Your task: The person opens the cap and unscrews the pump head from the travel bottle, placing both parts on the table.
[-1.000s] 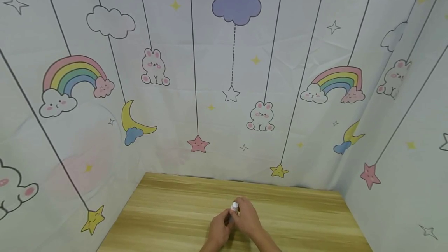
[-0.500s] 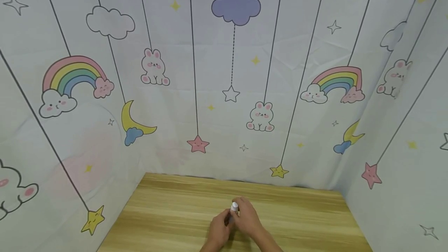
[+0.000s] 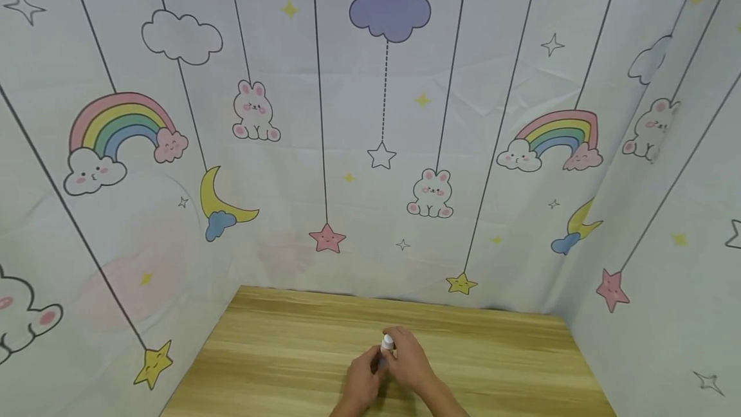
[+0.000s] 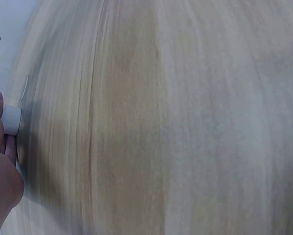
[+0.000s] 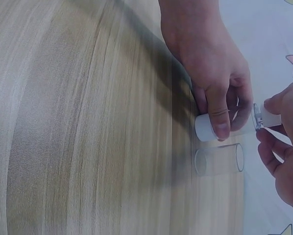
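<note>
Upright at the middle of the table is a small bottle with a white base (image 5: 204, 128), a clear collar (image 5: 257, 116) and a white top (image 3: 387, 342). My left hand (image 3: 363, 379) grips its body low down, thumb across the front and fingers curled behind, hiding much of it. From the other side my right hand (image 3: 410, 359) pinches the white top between thumb and fingers. Close beside the bottle, in the right wrist view, stands a clear cylinder (image 5: 220, 160), open at its upper end; the hands hide it in the head view. At its left edge, the left wrist view shows part of my left hand (image 4: 2, 166).
The wood-grain table (image 3: 278, 340) runs back to a white cloth backdrop (image 3: 359, 108) printed with clouds, rabbits, stars and rainbows. More of this cloth (image 3: 683, 211) bounds the table on the right, and a left side cloth (image 3: 58, 237) on the other.
</note>
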Demonstrator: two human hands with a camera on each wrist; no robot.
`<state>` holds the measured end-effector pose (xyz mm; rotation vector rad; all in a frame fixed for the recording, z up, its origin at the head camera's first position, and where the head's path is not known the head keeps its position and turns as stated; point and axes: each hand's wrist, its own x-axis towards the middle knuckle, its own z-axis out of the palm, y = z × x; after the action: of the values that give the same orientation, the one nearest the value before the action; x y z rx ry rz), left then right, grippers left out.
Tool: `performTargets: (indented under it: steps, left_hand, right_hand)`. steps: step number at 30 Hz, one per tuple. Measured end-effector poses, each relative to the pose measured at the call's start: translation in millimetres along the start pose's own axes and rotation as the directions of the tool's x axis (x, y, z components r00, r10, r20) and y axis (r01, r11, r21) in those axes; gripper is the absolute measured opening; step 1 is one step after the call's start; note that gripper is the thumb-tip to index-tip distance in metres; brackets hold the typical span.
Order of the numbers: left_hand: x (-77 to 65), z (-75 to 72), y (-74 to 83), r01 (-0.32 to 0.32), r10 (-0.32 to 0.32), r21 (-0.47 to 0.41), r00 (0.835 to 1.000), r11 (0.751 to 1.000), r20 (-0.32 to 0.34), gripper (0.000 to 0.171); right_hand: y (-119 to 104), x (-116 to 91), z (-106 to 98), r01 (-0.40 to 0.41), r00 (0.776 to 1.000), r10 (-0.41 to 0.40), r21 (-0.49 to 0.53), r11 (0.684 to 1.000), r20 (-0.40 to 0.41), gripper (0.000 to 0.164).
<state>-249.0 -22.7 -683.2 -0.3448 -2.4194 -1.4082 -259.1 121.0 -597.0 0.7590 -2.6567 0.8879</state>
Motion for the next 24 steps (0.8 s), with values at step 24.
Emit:
performTargets:
  steps: [24]
  left_hand:
    - [1.1,-1.1,0.8,0.084,-0.084,-0.006,0.996,0.996,0.032,0.022]
  right_hand:
    - [5.8,-1.1,4.1,-0.097,0.995,0.098,0.095,0.991,-0.005,0.023]
